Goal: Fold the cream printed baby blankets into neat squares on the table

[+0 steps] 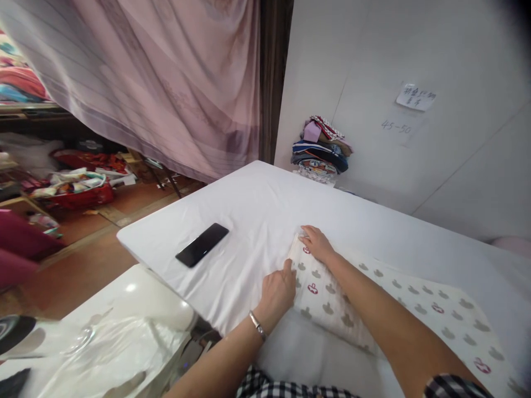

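A white cloth printed with grey-green and red motifs lies on the white-covered table in front of me, partly folded over at its left end. My left hand, with a silver bracelet at the wrist, has its fingers curled and grips the cloth's left edge. Farther along that same edge, my right hand is closed on the far corner, fingertips pressed to the fabric. The right forearm passes over the cloth and hides some of it. To the right, the cloth spreads out in a flatter layer.
A black phone lies on the table left of my hands. Folded clothes are stacked by the grey wall at the back. A pink curtain hangs behind. At lower left, a white plastic bag rests on another surface.
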### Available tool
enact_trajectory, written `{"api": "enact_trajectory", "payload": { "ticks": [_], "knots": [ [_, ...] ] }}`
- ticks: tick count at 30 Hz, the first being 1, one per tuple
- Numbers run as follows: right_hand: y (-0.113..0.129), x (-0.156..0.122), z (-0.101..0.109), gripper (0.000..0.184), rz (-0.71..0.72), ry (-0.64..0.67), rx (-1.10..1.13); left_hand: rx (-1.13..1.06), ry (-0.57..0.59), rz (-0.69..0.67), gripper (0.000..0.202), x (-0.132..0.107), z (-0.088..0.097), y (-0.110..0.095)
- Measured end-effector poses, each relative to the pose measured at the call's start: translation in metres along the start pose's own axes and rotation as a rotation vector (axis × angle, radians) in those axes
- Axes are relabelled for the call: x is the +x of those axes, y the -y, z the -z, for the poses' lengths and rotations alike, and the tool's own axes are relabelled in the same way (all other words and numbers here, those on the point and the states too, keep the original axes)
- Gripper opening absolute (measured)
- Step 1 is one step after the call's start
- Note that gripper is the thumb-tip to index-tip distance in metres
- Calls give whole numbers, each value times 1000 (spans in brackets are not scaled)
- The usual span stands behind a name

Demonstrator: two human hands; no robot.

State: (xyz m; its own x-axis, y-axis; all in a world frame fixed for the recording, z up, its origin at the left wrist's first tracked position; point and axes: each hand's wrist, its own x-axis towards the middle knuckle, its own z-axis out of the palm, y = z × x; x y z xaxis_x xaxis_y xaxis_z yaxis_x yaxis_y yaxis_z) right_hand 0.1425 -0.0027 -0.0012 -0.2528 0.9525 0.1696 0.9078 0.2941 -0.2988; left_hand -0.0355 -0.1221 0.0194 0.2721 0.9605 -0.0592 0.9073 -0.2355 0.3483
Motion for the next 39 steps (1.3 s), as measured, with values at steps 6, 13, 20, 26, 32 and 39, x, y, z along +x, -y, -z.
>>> {"api": "enact_trajectory", "payload": {
  "ticks": [6,13,20,26,32,39],
  "knots": [
    [-1,1,0,28,33,43,-30,-54,35,45,32,0,3,4],
    [2,-1,0,24,18,-21,-13,-124,-36,82,30,-1,5,11],
    [10,5,-2,25,21,-74,3,-401,225,152,31,20,22,28],
    [8,9,-7,24,33,-29,5,-181,165,157,19,14,26,25],
    [28,-8,10,32,-15,-113,-7,-257,120,162,13,10,32,15],
    [51,-79,33,47,-24,-147,43,-784,230,270,42,30,24,24]
  ]
}}
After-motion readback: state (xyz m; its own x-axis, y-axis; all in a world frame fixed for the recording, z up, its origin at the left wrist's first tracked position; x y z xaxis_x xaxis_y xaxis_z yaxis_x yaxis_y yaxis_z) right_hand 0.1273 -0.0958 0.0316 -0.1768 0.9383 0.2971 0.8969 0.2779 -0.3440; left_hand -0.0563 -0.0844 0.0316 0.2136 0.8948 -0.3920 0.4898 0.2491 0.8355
